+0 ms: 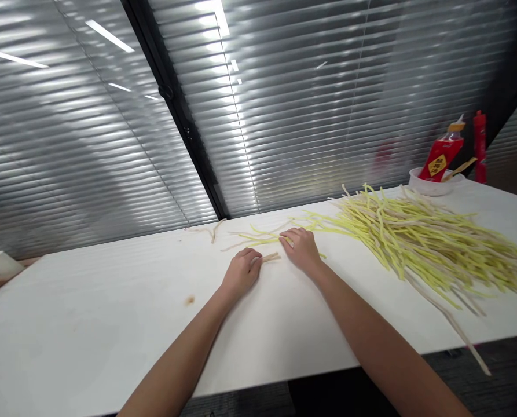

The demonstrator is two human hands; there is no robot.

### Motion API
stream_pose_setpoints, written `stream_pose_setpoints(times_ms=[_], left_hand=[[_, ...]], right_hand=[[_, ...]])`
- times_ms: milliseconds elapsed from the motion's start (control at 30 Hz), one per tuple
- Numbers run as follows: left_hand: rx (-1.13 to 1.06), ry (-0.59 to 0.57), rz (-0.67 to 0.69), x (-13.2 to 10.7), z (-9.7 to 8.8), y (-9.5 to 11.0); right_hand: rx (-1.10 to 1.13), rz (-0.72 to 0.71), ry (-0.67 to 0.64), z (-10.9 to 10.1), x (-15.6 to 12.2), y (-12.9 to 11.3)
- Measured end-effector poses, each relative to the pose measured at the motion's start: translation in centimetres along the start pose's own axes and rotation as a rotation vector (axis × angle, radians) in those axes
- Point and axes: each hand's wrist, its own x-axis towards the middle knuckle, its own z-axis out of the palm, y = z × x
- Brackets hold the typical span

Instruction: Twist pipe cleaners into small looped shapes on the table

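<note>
My left hand point(243, 272) rests on the white table with its fingers closed around beige pipe cleaners point(272, 258). Their short ends stick out to the right. A little farther right is my right hand point(302, 248), fingers curled over a yellow pipe cleaner point(323, 256) whose end shows beside the wrist; the grip itself is partly hidden. Behind both hands lie a few loose yellow and beige pipe cleaners point(258, 238). A large heap of yellow and beige pipe cleaners point(423, 237) spreads across the right side of the table.
At the back right, a pale bowl point(432, 186) holds a red bottle point(443, 153), with a red tube-like item point(480, 145) behind. Bent beige pieces point(215, 231) lie by the blind-covered glass point(301, 116). One beige strand point(462, 333) overhangs the front edge. A brown stain point(189, 300) marks the tabletop.
</note>
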Motion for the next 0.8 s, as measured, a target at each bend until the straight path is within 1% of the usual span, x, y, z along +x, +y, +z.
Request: stream_pose_setpoints(times_ms=[67, 133, 200, 300, 400, 467, 600, 800], left_hand=[[0.066, 0.047, 0.004, 0.1, -0.1, -0.3], [0.158, 0.081, -0.044, 0.3, -0.3, -0.9], [0.292, 0.092, -0.132, 0.4, -0.7, -1.6], [0.488, 0.063, -0.276, 0.6, -1.3, -2.9], [0.595, 0.020, -0.381, 0.6, -1.8, -3.9], [0.624, -0.003, -0.413, 0.6, -2.1, -4.5], [0.637, -0.016, -0.419, 0.8, -2.5, -5.0], [0.639, 0.019, -0.431, 0.9, -2.4, -5.1]], right_hand=[[-0.127, 0.091, 0.001, -0.1, 0.1, 0.6], [-0.233, 0.188, -0.013, -0.1, 0.1, 1.3], [-0.309, 0.271, -0.030, 0.1, 0.0, 1.9], [-0.370, 0.351, -0.051, 0.3, 0.0, 2.3], [-0.386, 0.386, -0.074, 0.2, 0.0, 2.1], [-0.379, 0.399, -0.086, 0.1, 0.0, 1.9], [-0.356, 0.404, -0.081, -0.1, 0.0, 1.8], [-0.331, 0.388, -0.043, 0.0, 0.1, 2.0]])
